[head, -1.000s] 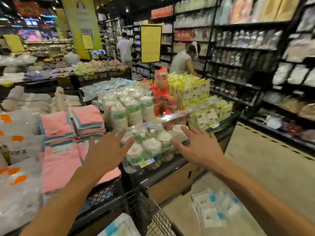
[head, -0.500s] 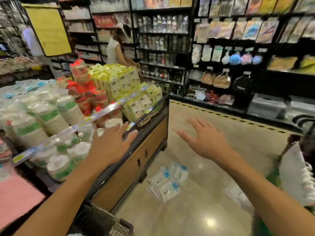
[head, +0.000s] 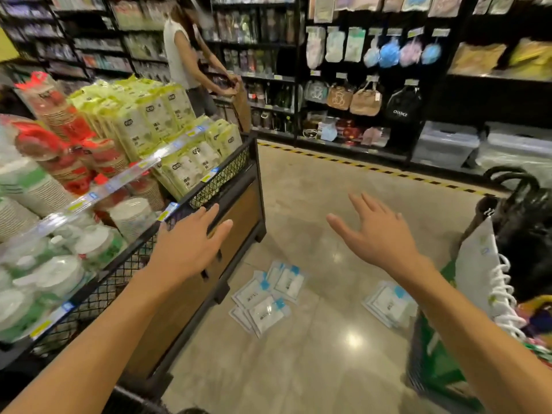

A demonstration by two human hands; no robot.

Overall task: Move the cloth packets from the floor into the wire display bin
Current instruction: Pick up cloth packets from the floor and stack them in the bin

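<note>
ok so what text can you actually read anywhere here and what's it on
"CHANCE": white print on the black bag hanging on the far shelf.
Too blurred to read: print on the yellow-green packs, the shelf price tags, and the cloth packets on the floor.

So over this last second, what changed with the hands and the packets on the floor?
The view swung right, away from the pink towels toward the aisle floor. The left hand and right hand went with it, from above the cup display to out over the floor. The nearer pile of cloth packets came fully into view, and a second pile appeared. Nothing was gripped or released; both hands stayed open and empty.
</note>
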